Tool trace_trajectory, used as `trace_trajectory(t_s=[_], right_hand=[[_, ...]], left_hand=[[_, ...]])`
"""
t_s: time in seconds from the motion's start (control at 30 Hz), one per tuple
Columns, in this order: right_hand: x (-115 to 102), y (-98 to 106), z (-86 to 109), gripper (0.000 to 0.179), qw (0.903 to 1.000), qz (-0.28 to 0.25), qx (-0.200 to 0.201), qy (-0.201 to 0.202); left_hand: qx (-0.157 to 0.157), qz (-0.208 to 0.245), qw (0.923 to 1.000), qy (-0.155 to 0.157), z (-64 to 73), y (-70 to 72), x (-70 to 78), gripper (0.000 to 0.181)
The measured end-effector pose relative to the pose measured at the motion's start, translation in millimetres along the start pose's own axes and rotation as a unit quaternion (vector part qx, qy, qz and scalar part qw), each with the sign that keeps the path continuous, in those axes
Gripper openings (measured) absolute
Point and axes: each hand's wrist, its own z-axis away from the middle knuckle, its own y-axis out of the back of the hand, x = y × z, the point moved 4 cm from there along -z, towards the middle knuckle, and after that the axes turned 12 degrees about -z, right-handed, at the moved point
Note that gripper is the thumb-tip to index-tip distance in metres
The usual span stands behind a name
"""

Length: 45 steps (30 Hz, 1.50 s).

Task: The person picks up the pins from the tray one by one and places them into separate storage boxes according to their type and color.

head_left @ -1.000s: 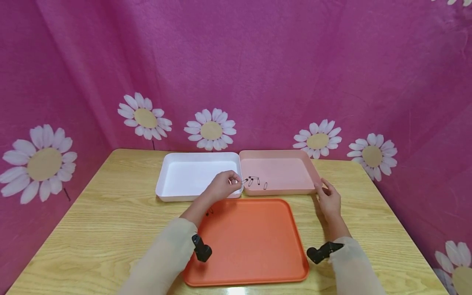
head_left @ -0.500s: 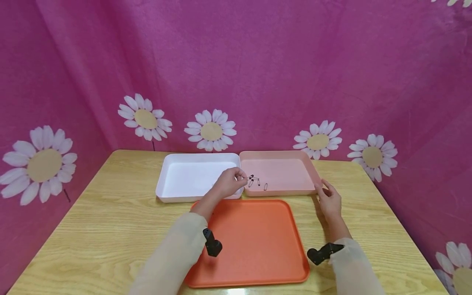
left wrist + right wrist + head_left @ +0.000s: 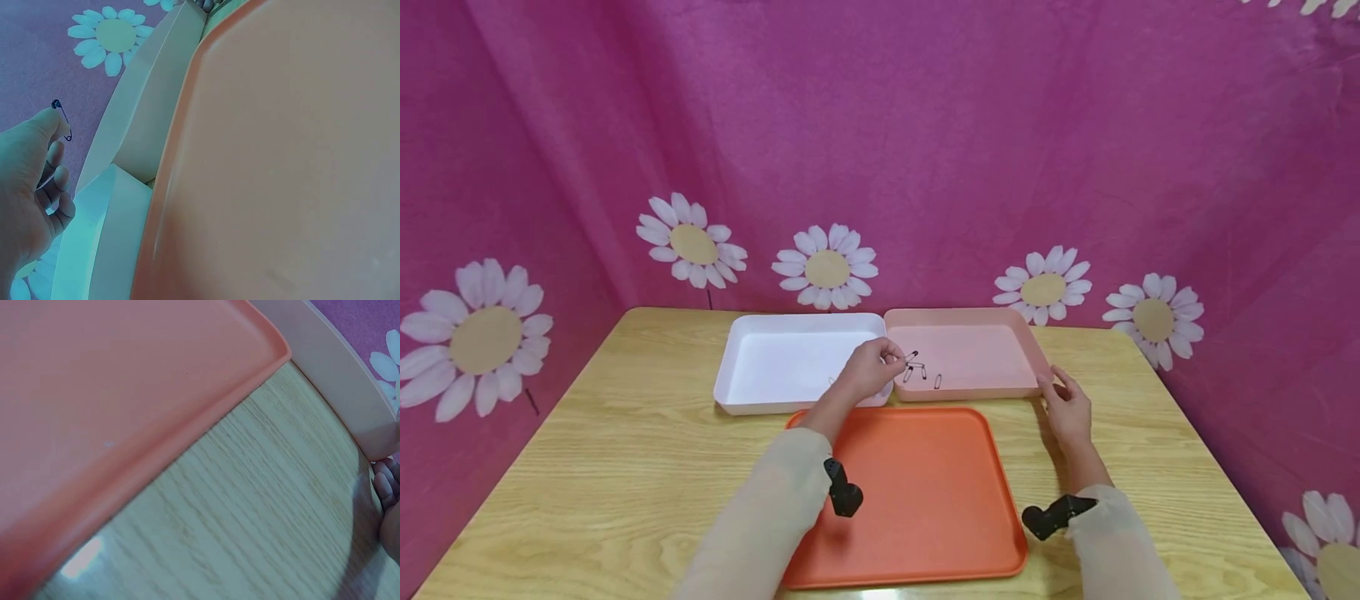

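Observation:
My left hand pinches a safety pin between thumb and index finger. It is over the border between the white tray and the left end of the pink tray. Several dark-headed safety pins lie in the pink tray, just right of my fingertips. Part of a pin shows in the white tray beside my left wrist. My right hand holds the pink tray's front right corner with thumb and fingers. In the right wrist view, only a few of its curled fingers show at that corner.
An orange tray lies in front of the two trays, partly beneath my left forearm. All stand on a wooden table. A magenta cloth with daisies hangs behind and along the sides.
My left hand has shifted right and slightly away, bringing the pinched pin from the trays' border to above the pink tray's left end. My right hand has stayed at the corner.

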Motion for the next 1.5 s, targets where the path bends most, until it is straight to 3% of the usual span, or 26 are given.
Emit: trace_trajectory(t_s=[0.33, 0.7, 1.5], right_hand=[[0, 0, 0.1, 0.061, 1.0, -0.005, 0.001, -0.002], [0, -1, -1.4, 0.059, 0.9999, -0.011, 0.006, 0.003], [3, -1, -4.0, 0.06, 0.9999, -0.01, 0.013, 0.005]], left_hand=[[0.005, -0.004, 1.0, -0.002, -4.8, -6.5, 4.1, 0.013], [0.002, -0.008, 0.9998, 0.017, -6.0, -11.2, 11.1, 0.012], [-0.012, 0.006, 0.9988, 0.047, -5.9, -13.5, -1.0, 0.017]])
